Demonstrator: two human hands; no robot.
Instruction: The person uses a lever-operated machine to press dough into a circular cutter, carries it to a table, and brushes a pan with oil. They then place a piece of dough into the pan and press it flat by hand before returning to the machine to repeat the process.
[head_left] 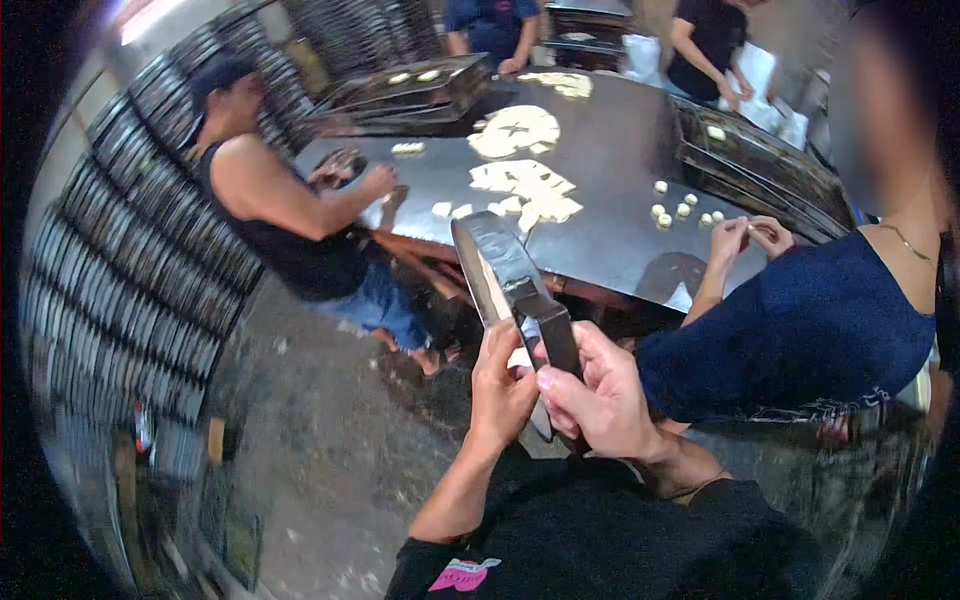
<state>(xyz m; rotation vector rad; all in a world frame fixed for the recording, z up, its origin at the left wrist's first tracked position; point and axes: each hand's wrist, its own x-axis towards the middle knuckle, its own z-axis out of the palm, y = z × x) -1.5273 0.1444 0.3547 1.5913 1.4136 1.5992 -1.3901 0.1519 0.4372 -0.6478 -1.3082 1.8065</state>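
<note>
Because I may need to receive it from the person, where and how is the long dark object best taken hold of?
Probably by the rounded far end of the long dark object, coming from the table side: that end sticks out uncovered, while the left hand and right hand occupy its near part.

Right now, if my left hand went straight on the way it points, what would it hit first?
Your left hand would likely meet the dark curved object it already touches; beyond that, probably the table, though depth is unclear.
</note>
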